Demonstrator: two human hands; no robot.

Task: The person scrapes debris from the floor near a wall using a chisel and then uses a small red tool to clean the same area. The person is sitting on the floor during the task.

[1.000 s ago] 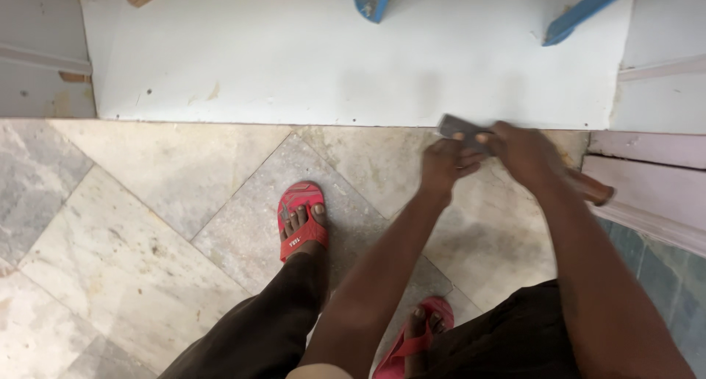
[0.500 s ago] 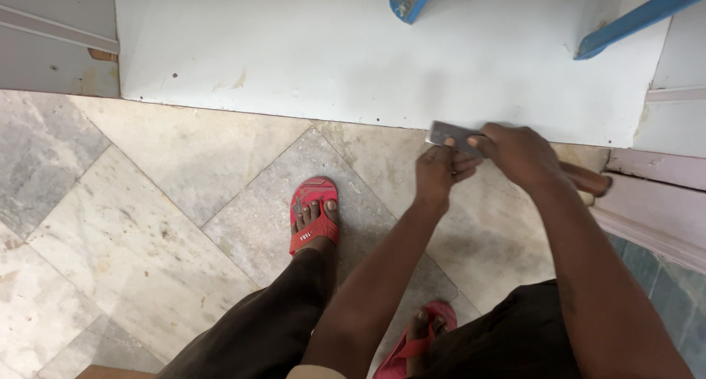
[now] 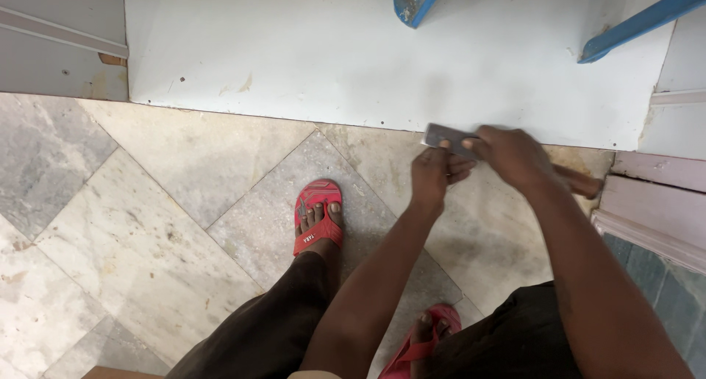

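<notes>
Grey flat metal tool, wooden handle, at the white board's near edge. Right hand clamped on it; left hand pinches its blade end. Step: working along the edge. Next calls for steady guiding pressure.

Dull grey, probably metal blade, wooden handle, matt white board, veined marble floor.

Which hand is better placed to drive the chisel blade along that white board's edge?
Right, probably. The right hand wraps the chisel near its wooden handle, in line with the forearm. The left hand only pinches the blade at the white board edge, guiding.
</notes>
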